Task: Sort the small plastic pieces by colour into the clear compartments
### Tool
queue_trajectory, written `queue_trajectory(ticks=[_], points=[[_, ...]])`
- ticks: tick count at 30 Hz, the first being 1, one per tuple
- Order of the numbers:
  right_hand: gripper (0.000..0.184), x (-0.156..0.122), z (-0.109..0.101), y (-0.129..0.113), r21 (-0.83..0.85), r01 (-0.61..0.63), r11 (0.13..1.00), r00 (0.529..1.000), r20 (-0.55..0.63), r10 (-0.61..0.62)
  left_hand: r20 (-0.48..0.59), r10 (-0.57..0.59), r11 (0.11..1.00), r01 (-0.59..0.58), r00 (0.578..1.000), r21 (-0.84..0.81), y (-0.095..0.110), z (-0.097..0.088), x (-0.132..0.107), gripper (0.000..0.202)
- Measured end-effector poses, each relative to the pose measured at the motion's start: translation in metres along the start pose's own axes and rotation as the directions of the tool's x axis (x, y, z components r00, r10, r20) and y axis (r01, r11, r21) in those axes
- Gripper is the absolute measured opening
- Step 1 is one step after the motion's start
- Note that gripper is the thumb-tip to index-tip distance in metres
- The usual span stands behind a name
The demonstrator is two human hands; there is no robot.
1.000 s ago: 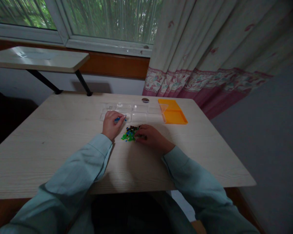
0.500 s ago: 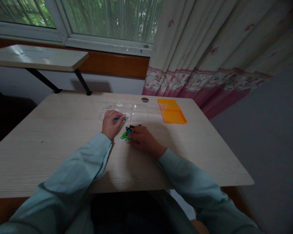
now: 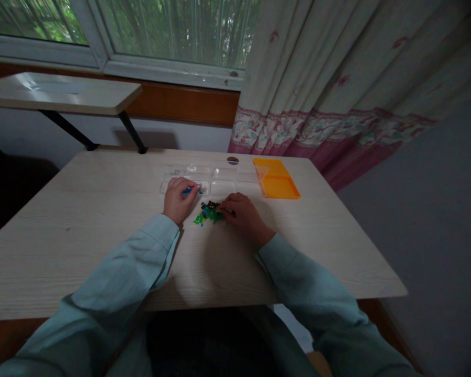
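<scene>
My left hand is over the front left part of a clear plastic tray with several compartments. Its thumb and fingers are pinched together on a small blue piece, and more blue shows beneath the fingers. A pile of small toy-brick-like pieces, green, blue, yellow and dark brown, lies on the table in front of the tray. At the pile's right edge is my right hand, fingers curled together among the pieces. What its fingertips hold is too small to make out.
An orange tray or lid touches the clear tray's right end. Behind them is a round cable hole in the wooden table. A raised shelf stands on black legs at the back left. A curtain hangs behind.
My right hand has drawn back to the right and slightly up, uncovering more of the pile. The left hand has stayed almost still over the clear tray.
</scene>
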State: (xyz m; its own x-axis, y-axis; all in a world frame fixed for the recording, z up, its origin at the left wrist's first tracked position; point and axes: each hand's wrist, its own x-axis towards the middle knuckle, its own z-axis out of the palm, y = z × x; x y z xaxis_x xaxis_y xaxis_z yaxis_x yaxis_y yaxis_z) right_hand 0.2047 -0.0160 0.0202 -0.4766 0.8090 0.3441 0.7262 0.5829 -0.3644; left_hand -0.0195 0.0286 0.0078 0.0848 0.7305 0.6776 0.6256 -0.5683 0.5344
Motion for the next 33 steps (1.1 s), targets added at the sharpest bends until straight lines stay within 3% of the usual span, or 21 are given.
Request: queue_trajectory(ticks=[5,11,20,28,33], points=[[0.014,0.001,-0.014,0.017,-0.062,-0.080,0.995,0.997,-0.015,0.079,0.000,-0.005,1.000,0.005,1.000,-0.021,0.001,-0.001,0.000,0.023],[0.012,-0.002,-0.025,0.026,-0.144,-0.108,0.984,0.976,0.171,0.132,0.010,-0.002,1.000,0.002,1.000,0.012,-0.001,0.000,0.000,0.024],[0.013,-0.003,-0.024,0.029,-0.105,-0.134,0.985,0.960,0.231,0.155,0.009,0.006,1.000,-0.006,1.000,0.000,-0.001,-0.001,0.000,0.023],[0.016,-0.002,-0.027,0.025,-0.107,-0.097,0.989,0.979,0.168,0.114,-0.004,0.011,1.000,-0.011,1.000,-0.007,0.000,-0.001,0.001,0.024],[0.019,-0.001,-0.022,0.025,-0.147,-0.067,0.987,0.978,0.188,0.094,-0.005,-0.002,1.000,0.002,1.000,-0.003,0.001,-0.002,0.001,0.026]])
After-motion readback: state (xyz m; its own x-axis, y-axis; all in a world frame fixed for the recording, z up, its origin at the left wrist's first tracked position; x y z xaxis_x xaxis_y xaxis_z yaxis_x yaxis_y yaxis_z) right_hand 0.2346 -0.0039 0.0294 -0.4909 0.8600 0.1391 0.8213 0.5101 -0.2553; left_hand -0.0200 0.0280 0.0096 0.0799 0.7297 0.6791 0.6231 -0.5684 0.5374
